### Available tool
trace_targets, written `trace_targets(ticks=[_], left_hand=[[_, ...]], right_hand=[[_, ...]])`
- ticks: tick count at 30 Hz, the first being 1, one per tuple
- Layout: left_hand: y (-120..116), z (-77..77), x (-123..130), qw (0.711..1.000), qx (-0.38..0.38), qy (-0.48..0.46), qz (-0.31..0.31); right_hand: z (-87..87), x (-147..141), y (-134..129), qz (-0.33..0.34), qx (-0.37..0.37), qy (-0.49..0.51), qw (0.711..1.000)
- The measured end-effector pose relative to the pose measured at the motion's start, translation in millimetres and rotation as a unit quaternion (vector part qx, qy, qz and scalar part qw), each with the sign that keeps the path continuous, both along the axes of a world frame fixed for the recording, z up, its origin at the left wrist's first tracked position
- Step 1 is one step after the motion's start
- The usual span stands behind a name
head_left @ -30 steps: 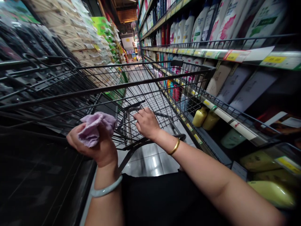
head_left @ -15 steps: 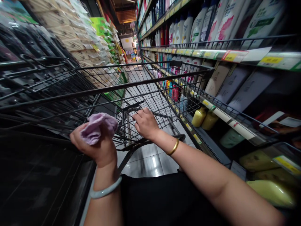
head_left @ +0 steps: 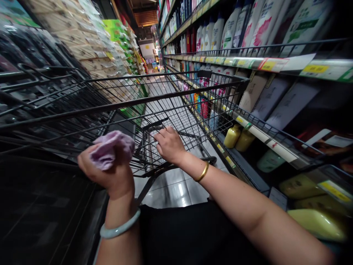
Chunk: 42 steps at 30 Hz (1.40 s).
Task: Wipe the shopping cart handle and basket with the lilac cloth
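Observation:
A crumpled lilac cloth point(head_left: 111, 149) is bunched in my left hand point(head_left: 117, 182), its fingers closed round it. That hand is beside the near left side of a black wire shopping cart point(head_left: 154, 97). My right hand point(head_left: 170, 146) has its fingers curled over the cart's near wirework, and the part they grip is mostly hidden beneath them. A pale bangle point(head_left: 121, 230) circles my left wrist, and a gold bangle point(head_left: 202, 172) my right. Through the wires of the cart's basket I see floor tiles.
Shelves of shampoo bottles point(head_left: 261, 27) line the right side, with a price rail point(head_left: 248, 62) and yellow bottles point(head_left: 232, 136) lower down. Stacked packs point(head_left: 79, 40) and dark hanging goods point(head_left: 33, 48) stand at left. The tiled aisle point(head_left: 154, 82) runs ahead between them.
My left hand with the cloth has shifted slightly left. The right hand stays at the same spot on the cart, and the whole view has moved a little.

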<state>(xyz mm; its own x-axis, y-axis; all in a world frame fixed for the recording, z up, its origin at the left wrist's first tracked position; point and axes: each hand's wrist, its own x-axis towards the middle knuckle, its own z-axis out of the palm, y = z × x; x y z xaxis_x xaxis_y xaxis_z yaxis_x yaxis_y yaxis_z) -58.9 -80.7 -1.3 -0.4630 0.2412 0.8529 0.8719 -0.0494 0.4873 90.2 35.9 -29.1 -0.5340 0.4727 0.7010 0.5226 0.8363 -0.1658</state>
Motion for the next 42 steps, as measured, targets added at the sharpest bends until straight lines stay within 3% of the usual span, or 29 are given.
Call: trace_targets(ticks=[3, 7, 10, 15, 17, 21, 24, 26, 30, 32, 37, 40, 42], left_hand=[[2.3, -2.6, -6.0, 0.998, 0.021, 0.028, 0.051], [14.0, -12.0, 19.5, 0.992, -0.096, 0.073, -0.026], [13.4, -8.9, 29.1, 0.987, -0.109, 0.098, -0.067], [-0.6, 3.2, -0.4, 0.996, -0.024, 0.081, 0.015], [-0.6, 2.3, -6.8, 0.997, -0.023, 0.070, 0.034], [12.1, -8.9, 11.8, 0.989, -0.125, 0.083, -0.005], [17.9, -13.6, 29.3, 0.981, -0.152, 0.104, -0.056], [14.9, -10.4, 29.5, 0.983, -0.133, 0.112, -0.067], [4.0, -0.2, 8.9, 0.994, -0.064, 0.091, 0.001], [4.4, -1.2, 3.1, 0.994, -0.073, 0.082, 0.017], [17.0, -14.4, 20.5, 0.981, -0.146, 0.125, -0.032], [14.0, -10.9, 24.3, 0.981, -0.107, 0.150, -0.059], [7.6, -4.4, 17.3, 0.988, -0.054, 0.139, -0.028]], right_hand=[[0.0, 0.1, -0.1, -0.001, -0.002, 0.005, 1.000], [-0.3, -1.2, -0.5, -0.009, -0.002, 0.002, 1.000], [0.1, -1.4, -0.8, -0.012, -0.002, -0.001, 1.000], [0.5, 0.0, -0.5, -0.004, -0.010, -0.003, 1.000], [0.2, 0.2, -0.6, -0.002, -0.008, 0.001, 1.000], [-0.9, -0.7, -0.6, -0.008, -0.004, 0.007, 1.000], [-0.9, -1.6, -0.1, -0.009, -0.012, 0.004, 1.000], [-0.3, -1.8, -0.2, -0.009, -0.013, 0.002, 1.000], [1.4, -1.1, -1.4, -0.007, -0.012, -0.006, 1.000], [1.8, -0.6, -1.9, -0.004, -0.014, -0.009, 1.000], [1.1, -0.6, -1.8, -0.010, -0.017, 0.000, 1.000], [0.9, -1.0, -1.6, -0.010, -0.008, 0.003, 1.000], [1.1, -1.0, -1.4, -0.009, -0.001, 0.002, 1.000]])
